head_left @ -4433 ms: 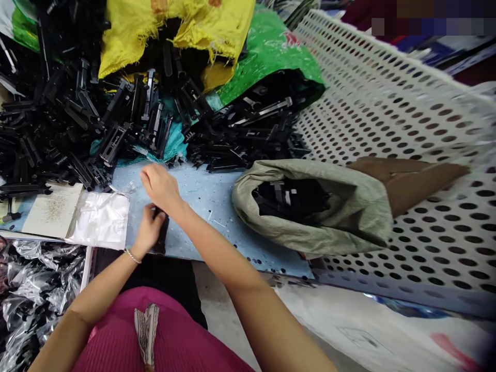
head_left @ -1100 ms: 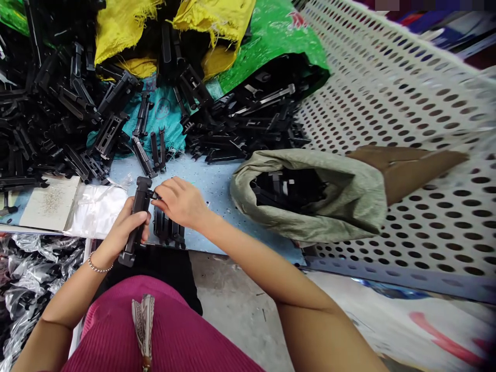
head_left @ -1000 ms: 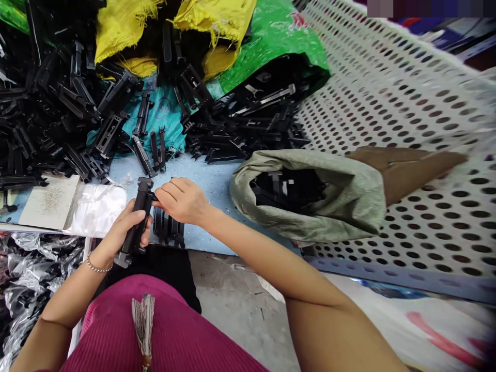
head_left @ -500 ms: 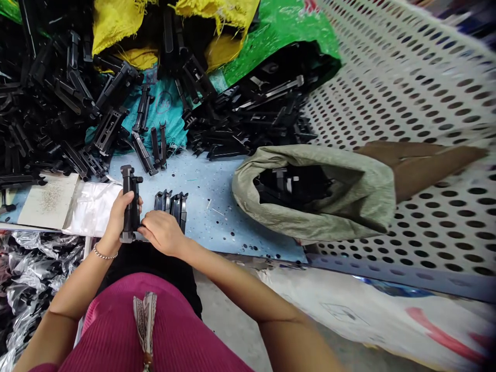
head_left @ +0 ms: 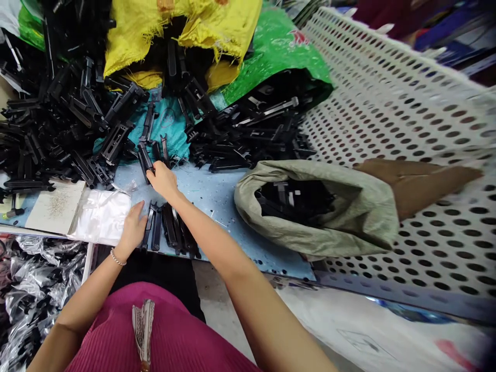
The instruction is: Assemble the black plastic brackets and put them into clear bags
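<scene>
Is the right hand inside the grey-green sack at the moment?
No, the right hand is at a black part, and the grey-green sack lies apart from that hand, farther to the right.

Illegible red print [head_left: 298,38] is showing on a green bag [head_left: 267,62], a blurred circled mark [head_left: 167,118] on a teal bag [head_left: 179,138], an unclear emblem [head_left: 365,343] on a white sack [head_left: 318,307] below the desk's [head_left: 201,186] right corner.

1 slim black bracket [head_left: 143,156] slants at left; nearer, a row of black brackets [head_left: 169,227] sits side by side.
</scene>
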The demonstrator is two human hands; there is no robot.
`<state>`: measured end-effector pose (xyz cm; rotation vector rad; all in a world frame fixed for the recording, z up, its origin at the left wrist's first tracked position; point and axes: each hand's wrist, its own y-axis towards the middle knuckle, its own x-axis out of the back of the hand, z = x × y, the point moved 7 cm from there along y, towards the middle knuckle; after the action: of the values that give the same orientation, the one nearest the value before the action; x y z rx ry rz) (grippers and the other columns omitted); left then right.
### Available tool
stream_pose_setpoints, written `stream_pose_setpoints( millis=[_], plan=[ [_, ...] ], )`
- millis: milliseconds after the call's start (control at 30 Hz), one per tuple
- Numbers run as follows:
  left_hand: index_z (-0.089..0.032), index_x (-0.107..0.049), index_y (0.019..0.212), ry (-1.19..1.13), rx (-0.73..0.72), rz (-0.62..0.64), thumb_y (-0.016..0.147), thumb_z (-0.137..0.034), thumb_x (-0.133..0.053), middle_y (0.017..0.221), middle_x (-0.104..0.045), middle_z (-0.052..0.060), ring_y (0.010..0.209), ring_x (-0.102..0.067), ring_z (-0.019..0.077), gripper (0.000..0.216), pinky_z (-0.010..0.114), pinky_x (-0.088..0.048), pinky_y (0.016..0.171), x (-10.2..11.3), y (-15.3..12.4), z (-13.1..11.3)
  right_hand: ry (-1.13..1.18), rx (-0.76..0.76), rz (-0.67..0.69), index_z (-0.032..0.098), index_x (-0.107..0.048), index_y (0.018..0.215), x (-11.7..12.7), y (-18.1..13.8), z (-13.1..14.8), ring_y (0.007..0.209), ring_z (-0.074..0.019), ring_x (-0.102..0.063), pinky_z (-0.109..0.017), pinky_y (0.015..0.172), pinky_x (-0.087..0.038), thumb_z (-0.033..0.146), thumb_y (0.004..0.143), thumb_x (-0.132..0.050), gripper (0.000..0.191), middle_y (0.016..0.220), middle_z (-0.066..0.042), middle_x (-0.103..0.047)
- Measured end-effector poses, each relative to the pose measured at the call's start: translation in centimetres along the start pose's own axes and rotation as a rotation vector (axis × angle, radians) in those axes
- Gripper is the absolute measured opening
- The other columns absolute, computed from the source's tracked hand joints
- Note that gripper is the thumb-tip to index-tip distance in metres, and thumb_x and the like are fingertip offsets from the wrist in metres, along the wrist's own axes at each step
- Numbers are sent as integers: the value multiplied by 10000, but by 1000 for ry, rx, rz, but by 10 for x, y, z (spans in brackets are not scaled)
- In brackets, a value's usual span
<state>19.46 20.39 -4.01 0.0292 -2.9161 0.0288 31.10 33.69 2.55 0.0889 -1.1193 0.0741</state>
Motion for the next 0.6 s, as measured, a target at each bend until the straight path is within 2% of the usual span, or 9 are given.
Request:
stream_pose_setpoints(
  millis=[67, 133, 167, 233, 300, 367, 433, 500, 600],
  plan=[
    [-243, -377, 1517, -152, 36, -29, 918, -460, -604, 1543, -442, 159, 1393, -486, 295, 677, 498, -371, 1175, 12, 11, -12, 49, 66, -64, 175, -583, 1115, 7, -33, 10, 968, -266, -610, -340, 757, -442, 329, 987, -453, 240, 1071, -115, -659],
    [-311, -202, 1583, -281, 36, -91, 927, -492, -598, 1610, -348, 109, 1446, -422, 259, 787, 434, -358, 1190, 27, 20, -29, 96, 233, -88, 184, -603, 1062, 14, -72, 26, 920, -250, -612, -330, 749, -436, 349, 994, -468, 224, 997, -103, -662],
    [-329, -180, 1587, -312, 35, -119, 929, -492, -597, 1618, -338, 81, 1466, -390, 246, 795, 407, -345, 1199, 33, 23, -38, 136, 327, -83, 191, -611, 1021, 17, -89, 33, 880, -234, -611, -323, 745, -434, 360, 1009, -457, 229, 946, -91, -663],
    [-333, -262, 1565, -329, 43, -127, 927, -472, -603, 1578, -402, 44, 1460, -388, 245, 736, 382, -347, 1198, 38, 22, -53, 215, 434, -118, 203, -610, 975, 26, -111, 38, 814, -208, -598, -313, 740, -435, 388, 1046, -389, 296, 870, -72, -653],
    [-333, -352, 1531, -343, 87, -42, 908, -452, -631, 1465, -522, 45, 1343, -516, 265, 693, 392, -447, 1119, 33, 13, -64, 223, 430, -230, 203, -604, 997, 40, -111, 31, 830, -214, -589, -328, 758, -441, 438, 1061, -325, 370, 891, -85, -653],
    [-333, -357, 1531, -374, 153, 80, 891, -455, -652, 1319, -610, 67, 1074, -661, 259, 716, 392, -569, 922, 22, 0, -70, 145, 436, -312, 198, -607, 998, 49, -98, 25, 870, -242, -582, -357, 778, -437, 516, 1048, -305, 441, 928, -113, -656],
    [-332, -348, 1535, -394, 196, 138, 875, -462, -670, 1242, -633, 78, 826, -678, 215, 745, 361, -597, 731, 16, -10, -74, 54, 489, -274, 202, -613, 909, 49, -81, 25, 855, -255, -580, -367, 771, -421, 584, 1028, -299, 509, 886, -120, -656],
    [-331, -366, 1520, -394, 189, 114, 869, -458, -676, 1227, -628, 78, 720, -648, 180, 732, 338, -582, 653, 15, -12, -76, 7, 452, -201, 208, -601, 824, 45, -71, 24, 793, -242, -580, -349, 727, -395, 600, 1031, -258, 560, 804, -104, -648],
    [-321, -385, 1497, -367, 171, 22, 880, -448, -658, 1180, -636, 65, 762, -656, 187, 687, 327, -574, 691, 23, -3, -71, 47, 301, -120, 213, -587, 810, 36, -81, 20, 720, -205, -575, -314, 662, -354, 546, 1062, -158, 599, 740, -62, -639]
  ],
)
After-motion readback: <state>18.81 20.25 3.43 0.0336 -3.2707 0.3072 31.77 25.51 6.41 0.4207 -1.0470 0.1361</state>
